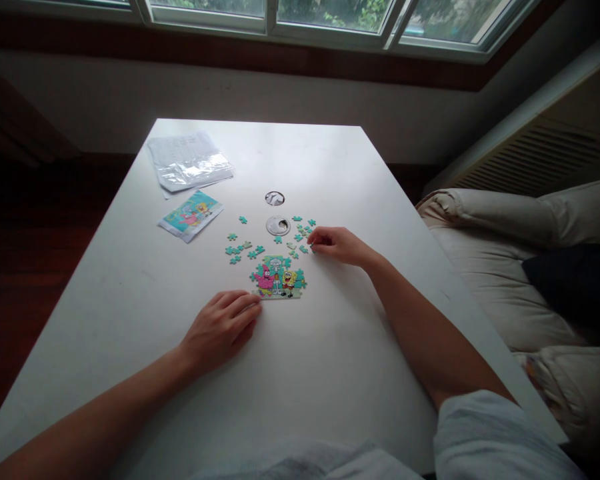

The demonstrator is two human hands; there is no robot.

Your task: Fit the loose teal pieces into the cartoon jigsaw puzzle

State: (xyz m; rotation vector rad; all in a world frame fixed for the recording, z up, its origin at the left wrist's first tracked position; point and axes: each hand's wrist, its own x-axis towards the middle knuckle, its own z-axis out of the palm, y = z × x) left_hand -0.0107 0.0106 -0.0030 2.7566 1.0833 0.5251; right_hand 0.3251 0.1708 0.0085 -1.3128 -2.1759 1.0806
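A partly joined jigsaw puzzle (277,279) with pink, pale-green and yellow cartoon figures lies flat on the white table (350,360). My left hand (225,323) rests palm down, its fingers loosely bent and holding nothing, with the fingertips touching the puzzle's lower left corner. Up and to the right of the puzzle, my right hand (339,245) has thumb and forefinger pinched on a small puzzle piece, mostly hidden by the fingers. Loose green pieces (299,237) lie just left of that hand. More loose pieces (236,251) are scattered left of the puzzle.
Beyond the pieces are a round metal-rimmed table fitting (279,225) and a smaller round one (275,198). A picture packet (191,215) and clear plastic over paper (190,162) lie at the far left. A cushioned seat (485,267) stands right of the table.
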